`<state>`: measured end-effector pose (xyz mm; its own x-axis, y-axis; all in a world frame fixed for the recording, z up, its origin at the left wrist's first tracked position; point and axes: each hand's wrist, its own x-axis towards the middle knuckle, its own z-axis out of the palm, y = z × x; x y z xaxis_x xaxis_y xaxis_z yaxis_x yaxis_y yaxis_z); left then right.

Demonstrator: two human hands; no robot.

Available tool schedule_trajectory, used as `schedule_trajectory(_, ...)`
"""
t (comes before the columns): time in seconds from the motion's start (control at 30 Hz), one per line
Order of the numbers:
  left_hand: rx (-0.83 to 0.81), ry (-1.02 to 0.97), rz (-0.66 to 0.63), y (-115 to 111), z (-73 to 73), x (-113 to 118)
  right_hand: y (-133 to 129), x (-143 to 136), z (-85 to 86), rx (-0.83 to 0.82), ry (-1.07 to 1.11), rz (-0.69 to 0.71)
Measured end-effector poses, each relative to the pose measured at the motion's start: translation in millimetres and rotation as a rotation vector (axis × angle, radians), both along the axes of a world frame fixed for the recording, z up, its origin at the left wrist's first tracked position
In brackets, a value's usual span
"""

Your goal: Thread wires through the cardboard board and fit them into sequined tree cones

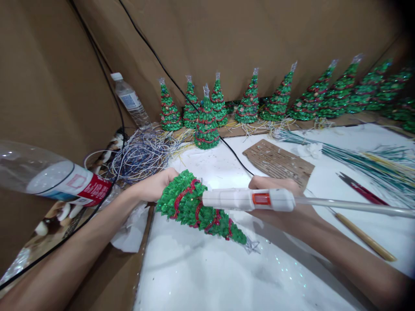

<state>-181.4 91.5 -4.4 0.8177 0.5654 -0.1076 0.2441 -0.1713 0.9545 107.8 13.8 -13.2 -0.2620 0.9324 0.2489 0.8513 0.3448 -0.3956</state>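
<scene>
My left hand (162, 183) is closed on the base end of a small green tree (197, 207) with red garland. The tree lies tilted in the air, its clear star (253, 246) pointing down to the right. My right hand (275, 185) grips a white glue gun (233, 199) with an orange window; a clear glue stick (343, 204) sticks out of its back. The gun's front end is at the tree's side, and its tip is hidden. The body of the gun covers part of my right fingers.
More decorated trees (249, 103) stand along the back. Tangled wires (142, 151), a large bottle (65, 181) and a small bottle (131, 101) are left. Cardboard (279, 162), wire bundles (350, 157), red-handled cutters (361, 190) and a wooden-handled tool (365, 235) lie right. A black cable crosses the left side.
</scene>
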Motion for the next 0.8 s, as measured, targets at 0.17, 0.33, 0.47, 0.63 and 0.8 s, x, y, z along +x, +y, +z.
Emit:
schedule_trajectory(0.17, 0.018, -0.033, -0.018, 1.7, -2.3, -1.8, 0.7, 0.1, -0.2, 0.066, 0.016, 0.014)
schedule_trajectory(0.33, 0.022, -0.033, -0.023, 2.7, -5.1, -3.9, 0.2, -0.6, -0.4, 0.086, -0.001, 0.018)
schedule_trajectory(0.47, 0.016, -0.041, -0.023, 1.6, -4.4, -2.6, -0.2, -0.1, -1.1, 0.091, 0.013, 0.019)
schedule_trajectory(0.63, 0.008, -0.031, -0.01, 1.5, -3.5, -2.2, -0.5, 0.8, -2.1, 0.045, 0.017, -0.007)
schedule_trajectory(0.8, 0.003, -0.009, -0.001, 2.0, -3.5, -3.0, -0.3, 2.6, -0.4, 0.04, 0.03, 0.013)
